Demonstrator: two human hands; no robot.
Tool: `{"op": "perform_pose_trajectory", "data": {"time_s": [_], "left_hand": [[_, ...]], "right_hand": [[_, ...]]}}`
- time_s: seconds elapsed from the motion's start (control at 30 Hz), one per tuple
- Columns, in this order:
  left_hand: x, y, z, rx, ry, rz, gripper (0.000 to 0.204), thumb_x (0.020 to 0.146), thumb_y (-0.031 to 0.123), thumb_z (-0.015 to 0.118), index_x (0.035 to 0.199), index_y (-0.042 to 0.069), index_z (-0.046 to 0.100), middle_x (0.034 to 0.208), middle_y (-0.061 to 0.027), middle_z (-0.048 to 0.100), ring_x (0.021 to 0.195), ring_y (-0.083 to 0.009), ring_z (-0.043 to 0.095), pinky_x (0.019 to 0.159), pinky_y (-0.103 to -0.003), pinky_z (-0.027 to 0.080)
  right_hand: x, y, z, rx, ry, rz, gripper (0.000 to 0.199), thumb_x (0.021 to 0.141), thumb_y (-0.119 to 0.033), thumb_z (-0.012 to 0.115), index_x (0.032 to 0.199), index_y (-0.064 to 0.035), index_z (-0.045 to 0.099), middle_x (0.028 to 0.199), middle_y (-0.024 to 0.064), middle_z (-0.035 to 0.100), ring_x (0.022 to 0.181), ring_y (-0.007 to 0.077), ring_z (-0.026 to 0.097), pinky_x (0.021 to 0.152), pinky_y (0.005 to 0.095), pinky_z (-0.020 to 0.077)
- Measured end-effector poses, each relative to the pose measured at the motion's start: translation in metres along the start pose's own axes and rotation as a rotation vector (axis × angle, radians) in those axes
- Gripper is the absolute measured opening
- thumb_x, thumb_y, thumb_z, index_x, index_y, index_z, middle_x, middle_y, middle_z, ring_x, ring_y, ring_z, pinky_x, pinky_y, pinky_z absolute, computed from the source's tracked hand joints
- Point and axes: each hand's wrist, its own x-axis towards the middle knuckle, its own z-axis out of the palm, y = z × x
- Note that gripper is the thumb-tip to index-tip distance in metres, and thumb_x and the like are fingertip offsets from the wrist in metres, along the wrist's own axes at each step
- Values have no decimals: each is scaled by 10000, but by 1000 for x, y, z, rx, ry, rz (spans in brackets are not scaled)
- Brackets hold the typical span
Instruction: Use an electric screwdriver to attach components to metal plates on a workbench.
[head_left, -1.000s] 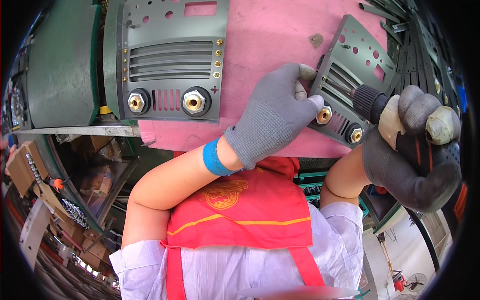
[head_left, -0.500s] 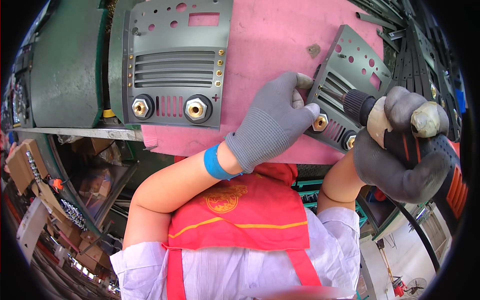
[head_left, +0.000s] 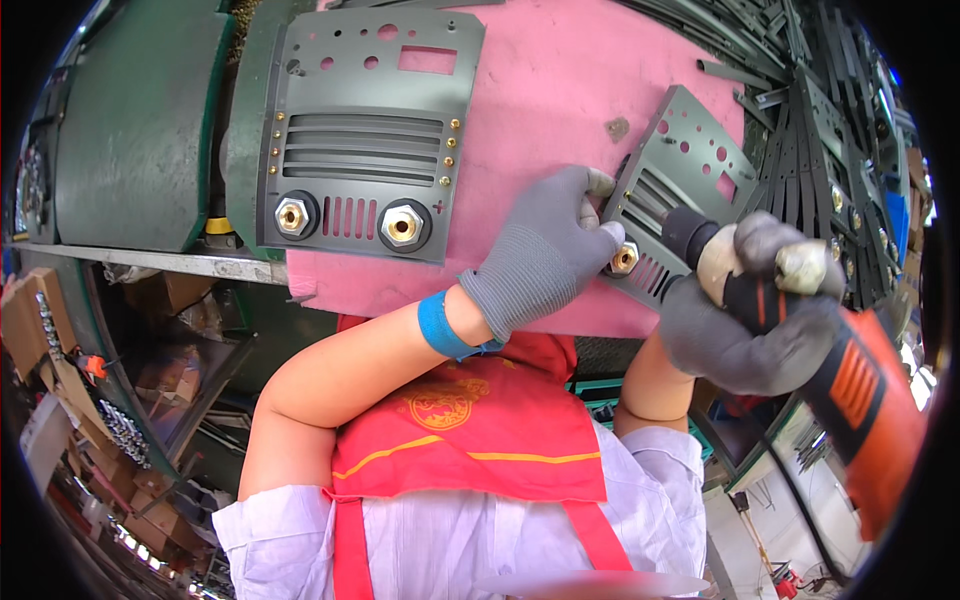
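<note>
A grey metal panel (head_left: pixel 690 180) with slots and round holes lies tilted at the right of the pink work surface. Its left edge is pinched by my left hand (head_left: pixel 540 240), in a grey glove, beside a brass hex fitting (head_left: pixel 624 258). My right hand (head_left: pixel 750 330), also gloved with pale tape on some fingers, grips an orange and black power drill (head_left: pixel 860 395). The drill's black chuck (head_left: pixel 688 235) is over the slotted part of the panel; where the bit ends is hard to see. A matching panel (head_left: pixel 368 85) lies at the left with two brass fittings and small brass screws along both sides.
A pink sheet (head_left: pixel 540 95) covers the bench under the panels. Dark metal strips and more panels (head_left: pixel 815 150) are piled at the right. Green metal plates (head_left: pixel 140 130) stand at the left. Boxes (head_left: pixel 150 510) and a shelf are below. A black cable (head_left: pixel 800 500) hangs from the drill.
The drill's back end has swung down and toward me, showing more of its orange body. My left hand keeps its pinch on the panel. The whole view has shifted slightly.
</note>
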Motion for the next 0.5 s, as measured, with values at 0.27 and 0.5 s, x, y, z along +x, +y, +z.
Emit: {"op": "perform_pose_trajectory", "data": {"time_s": [0.27, 0.5], "left_hand": [[0, 1, 0, -1, 41, 57, 375, 804, 95, 647, 1134, -73, 582, 713, 5, 486, 656, -61, 465, 605, -255, 445], [5, 4, -4, 41, 47, 67, 353, 809, 119, 642, 1116, -50, 597, 720, -22, 512, 675, -105, 494, 639, -287, 457]], "right_hand": [[-14, 13, 12, -58, 260, -152, 324, 863, -288, 647, 916, -28, 461, 687, 120, 536, 527, 162, 511, 396, 247, 381], [62, 10, 43, -268, 118, 261, 120, 827, -89, 570, 751, 4, 567, 626, 84, 538, 473, 103, 465, 405, 206, 304]]}}
